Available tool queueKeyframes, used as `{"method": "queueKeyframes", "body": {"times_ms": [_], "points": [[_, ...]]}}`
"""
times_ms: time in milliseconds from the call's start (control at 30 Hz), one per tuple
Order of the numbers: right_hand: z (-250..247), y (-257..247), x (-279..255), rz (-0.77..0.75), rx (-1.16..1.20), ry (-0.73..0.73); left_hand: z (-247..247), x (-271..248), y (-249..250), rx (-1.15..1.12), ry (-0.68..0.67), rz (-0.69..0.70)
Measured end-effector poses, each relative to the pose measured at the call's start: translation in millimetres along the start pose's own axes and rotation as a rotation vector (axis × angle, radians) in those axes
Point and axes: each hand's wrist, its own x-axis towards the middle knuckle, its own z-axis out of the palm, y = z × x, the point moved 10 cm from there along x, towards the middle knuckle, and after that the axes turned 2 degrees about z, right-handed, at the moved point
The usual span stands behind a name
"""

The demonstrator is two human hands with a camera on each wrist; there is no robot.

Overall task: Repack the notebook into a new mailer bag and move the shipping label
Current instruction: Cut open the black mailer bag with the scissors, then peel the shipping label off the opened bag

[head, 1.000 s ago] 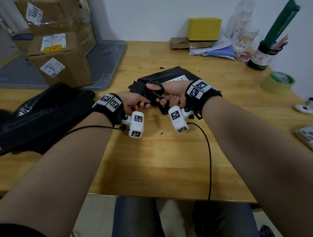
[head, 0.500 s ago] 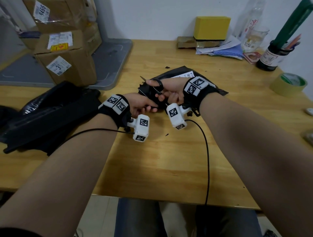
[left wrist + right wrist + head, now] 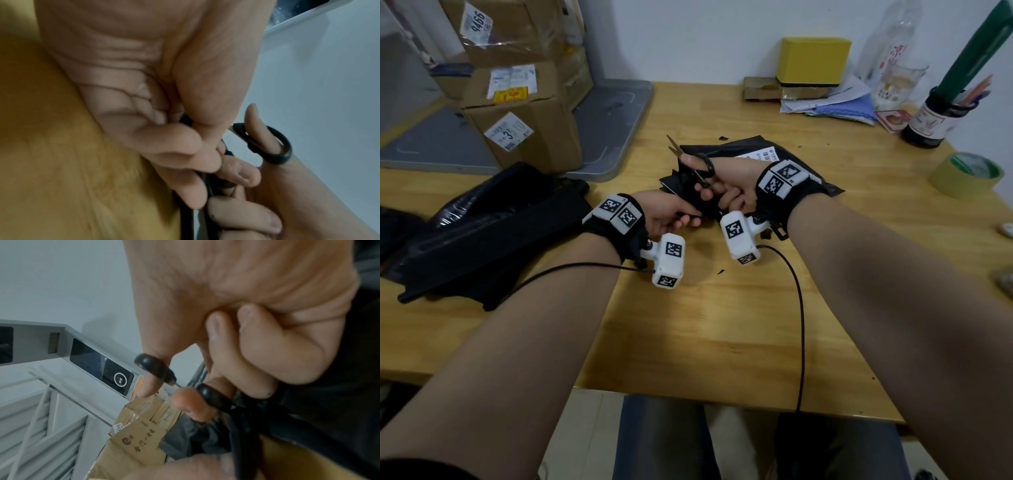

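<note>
Crumpled black mailer bag (image 3: 726, 152), label (image 3: 763, 156) showing

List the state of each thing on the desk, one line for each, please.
scissors: blades open, held by the right hand.
old mailer bag: lying flat, one edge lifted and pinched by the left hand, label still on.
tape roll: lying flat, untouched.
pile of black bags: crumpled, untouched.

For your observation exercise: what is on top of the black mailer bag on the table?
On the black mailer bag a white shipping label shows partly; the right hand with scissors covers the rest. Its contents are hidden.
</note>
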Motion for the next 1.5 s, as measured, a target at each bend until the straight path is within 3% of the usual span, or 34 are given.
{"method": "queueKeyframes", "body": {"times_ms": [200,367,500,667,833,1000,1267,1367,1500], "points": [[7,11,-27,-0.105,0.119,-0.047,-6,-11,-4,-0.223,0.146,0.034],[-18,19,-59,-0.240,0.261,0.068,-22,-25,-4,-0.367,0.451,0.155],[-48,28,-87,-0.341,0.384,0.222,-21,-45,21,-0.463,0.582,0.300],[-101,63,-119,-0.289,0.430,0.594,19,-54,62,-0.435,0.426,0.363],[-136,109,-139,-0.141,0.412,0.737,65,-50,70,-0.290,0.329,0.324],[-156,138,-148,0.010,0.267,0.747,90,-42,66,-0.247,0.283,0.282],[-153,117,-166,-0.123,-0.033,0.732,106,-39,72,-0.228,0.269,0.289],[-151,111,-168,-0.064,-0.163,0.713,108,-40,73,-0.234,0.286,0.288],[-144,94,-172,-0.196,0.061,0.676,116,-38,76,-0.206,0.278,0.285]]}}
